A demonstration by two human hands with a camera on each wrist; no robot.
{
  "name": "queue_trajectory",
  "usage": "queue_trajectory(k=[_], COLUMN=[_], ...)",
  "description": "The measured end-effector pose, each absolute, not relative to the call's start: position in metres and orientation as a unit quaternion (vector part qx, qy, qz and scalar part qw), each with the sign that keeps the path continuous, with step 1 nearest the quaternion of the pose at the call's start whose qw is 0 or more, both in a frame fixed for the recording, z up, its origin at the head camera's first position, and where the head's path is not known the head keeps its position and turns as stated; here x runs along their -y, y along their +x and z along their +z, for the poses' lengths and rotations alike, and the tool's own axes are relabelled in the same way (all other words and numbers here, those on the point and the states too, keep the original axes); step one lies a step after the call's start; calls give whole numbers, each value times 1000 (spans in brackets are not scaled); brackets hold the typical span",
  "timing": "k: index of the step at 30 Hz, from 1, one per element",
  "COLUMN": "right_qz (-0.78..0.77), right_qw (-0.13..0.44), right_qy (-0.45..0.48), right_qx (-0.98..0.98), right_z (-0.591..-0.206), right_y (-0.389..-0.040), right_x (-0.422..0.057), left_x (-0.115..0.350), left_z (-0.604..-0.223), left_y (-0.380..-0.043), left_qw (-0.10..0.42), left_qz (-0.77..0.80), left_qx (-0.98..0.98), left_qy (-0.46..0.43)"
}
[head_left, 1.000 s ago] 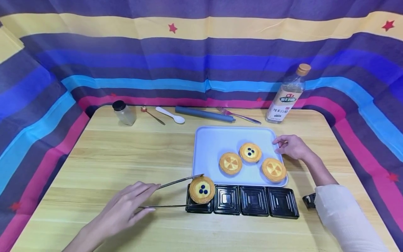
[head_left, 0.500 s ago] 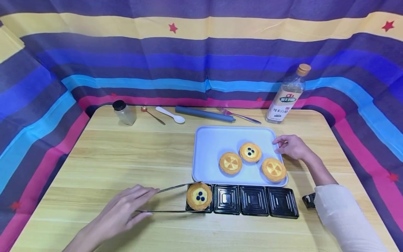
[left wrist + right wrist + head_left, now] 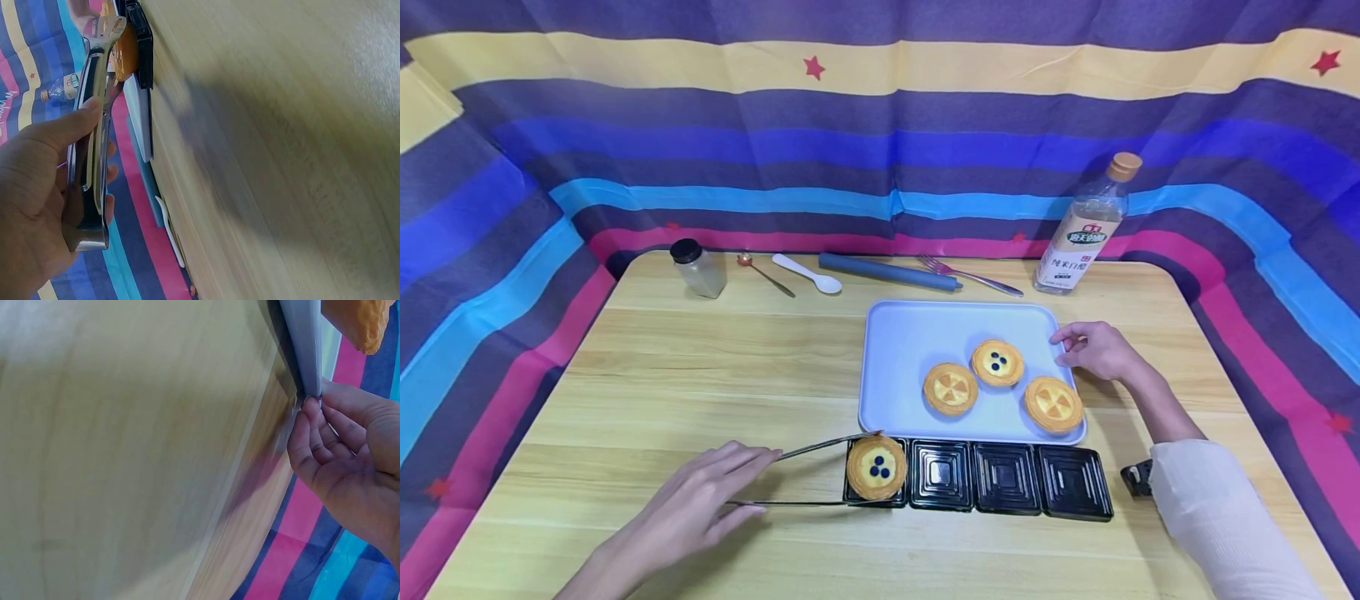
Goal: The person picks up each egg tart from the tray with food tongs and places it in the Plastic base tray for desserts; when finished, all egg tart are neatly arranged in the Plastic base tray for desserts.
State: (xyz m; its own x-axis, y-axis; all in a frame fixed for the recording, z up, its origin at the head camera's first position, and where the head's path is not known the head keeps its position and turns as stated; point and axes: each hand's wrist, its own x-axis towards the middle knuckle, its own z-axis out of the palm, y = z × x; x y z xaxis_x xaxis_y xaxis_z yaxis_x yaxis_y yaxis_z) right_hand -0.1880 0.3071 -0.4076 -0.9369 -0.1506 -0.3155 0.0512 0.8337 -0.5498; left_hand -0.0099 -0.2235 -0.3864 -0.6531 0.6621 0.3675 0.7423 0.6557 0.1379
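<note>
My left hand (image 3: 688, 496) grips metal tongs (image 3: 87, 162), thumb on one arm and fingers round the other. The tips of the tongs stand on either side of an egg tart (image 3: 877, 468) topped with three dark berries. That tart sits at the leftmost of several black square plastic bases (image 3: 940, 475) lined up in a row. With thumb and fingertips my right hand (image 3: 1097, 348) pinches the right rim of a pale tray (image 3: 895, 350). On the tray lie another berry-topped tart (image 3: 997, 363) and two tarts with a wedge pattern, one left (image 3: 951, 389) and one right (image 3: 1053, 405).
Along the back stand or lie a black-capped jar (image 3: 698, 268), a small ornamented spoon (image 3: 763, 275), a white spoon (image 3: 808, 275), a blue rod (image 3: 887, 272), a fork (image 3: 970, 275) and a vinegar bottle (image 3: 1081, 229). A small black object (image 3: 1137, 478) lies by the right sleeve.
The tongs and the berry tart have moved down and slightly left, and the tart now covers more of the leftmost base. My right hand stays at the tray's rim.
</note>
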Motion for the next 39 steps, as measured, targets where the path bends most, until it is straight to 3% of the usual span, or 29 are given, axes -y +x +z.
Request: queue_trajectory(k=[11,27,39], right_qz=[-286,-290,-291], right_qw=[180,185,181], right_qy=[-22,-18,-19], right_qx=[-941,-939,-939], right_z=[-406,-407,-407], right_y=[-189,-188,-187], right_x=[-306,-306,-306], left_x=[224,223,207], left_z=[-388,-379,-367], left_y=[-10,-11,-29], left_qw=[142,97,93], left_qz=[-134,-143,-146], left_qx=[901,921,917], left_qy=[-387,-349,-360])
